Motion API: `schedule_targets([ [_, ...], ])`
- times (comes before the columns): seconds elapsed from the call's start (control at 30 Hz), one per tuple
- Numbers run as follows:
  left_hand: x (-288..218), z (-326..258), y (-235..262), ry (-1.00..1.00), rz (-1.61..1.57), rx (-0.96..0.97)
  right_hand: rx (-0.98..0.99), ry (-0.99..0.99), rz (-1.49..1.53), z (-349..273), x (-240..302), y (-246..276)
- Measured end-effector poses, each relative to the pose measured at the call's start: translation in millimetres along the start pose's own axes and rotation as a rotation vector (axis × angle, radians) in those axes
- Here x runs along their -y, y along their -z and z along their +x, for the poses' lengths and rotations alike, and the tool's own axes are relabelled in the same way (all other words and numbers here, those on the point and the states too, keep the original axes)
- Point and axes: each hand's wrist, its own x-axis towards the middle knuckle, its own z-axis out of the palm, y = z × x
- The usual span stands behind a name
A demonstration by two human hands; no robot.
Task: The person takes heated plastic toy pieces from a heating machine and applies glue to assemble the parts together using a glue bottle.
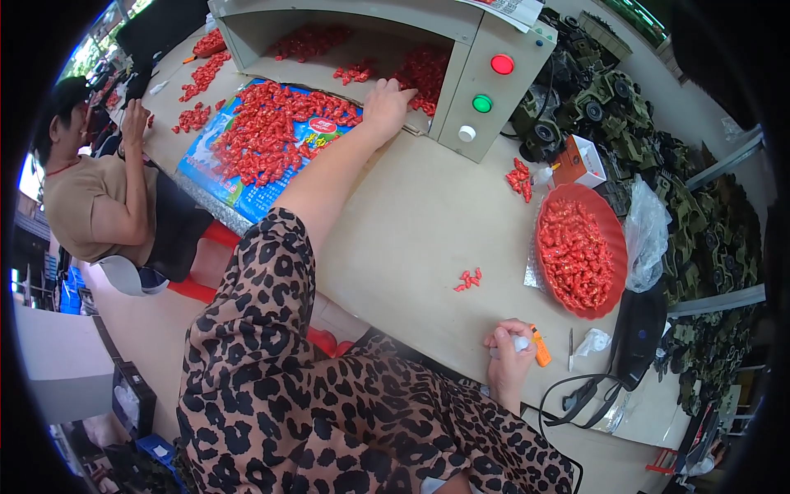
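Left hand (387,105): stretched out flat, fingers spread on red candies (424,70) at the machine's (485,82) opening, grasping nothing visibly. Right hand (510,350): curled loosely round a small white object, beside an orange tool (541,352). Red bowl (613,247): nearly full. Blue bag (247,193): heaped with candies; by my judgement, much remains unsorted.

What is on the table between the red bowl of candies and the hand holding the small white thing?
In the head view, mostly bare tabletop; an orange cutter lies just beside the right hand, below the red bowl.
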Motion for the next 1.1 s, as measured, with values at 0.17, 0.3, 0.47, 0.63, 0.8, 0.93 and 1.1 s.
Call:
schedule_targets([
  [0.17, -12.8, 11.5, -8.1, -0.169, 0.163, 0.049, -0.009, 0.010, -0.009, 5.3, -0.3, 9.6],
  [0.3, -36.9, -2.2, -17.0, -0.162, -0.132, -0.369, -0.030, 0.002, 0.011, 14.3, -4.4, 36.4],
  [0.47, -119.3, -83.8, 39.2, 0.631, -1.319, 0.230, 0.083, 0.004, 0.114, 8.0, -8.0, 78.2],
  [0.63, -209.7, -226.9, 78.6, 0.823, -1.940, 0.642, 0.073, -0.122, 0.130, -40.4, 0.6, 119.8],
  [0.8, -273.1, -277.2, 71.2, 0.808, -1.942, 0.650, 0.101, -0.078, 0.193, -29.5, -3.6, 142.4],
  [0.93, -286.1, -299.1, 38.2, 0.531, -1.683, 0.403, 0.078, -0.025, 0.236, -20.3, -9.7, 148.4],
  [1.1, -290.0, -312.3, 18.4, 0.549, -1.716, 0.355, 0.012, 0.099, 0.308, -9.9, -33.3, 147.4],
])
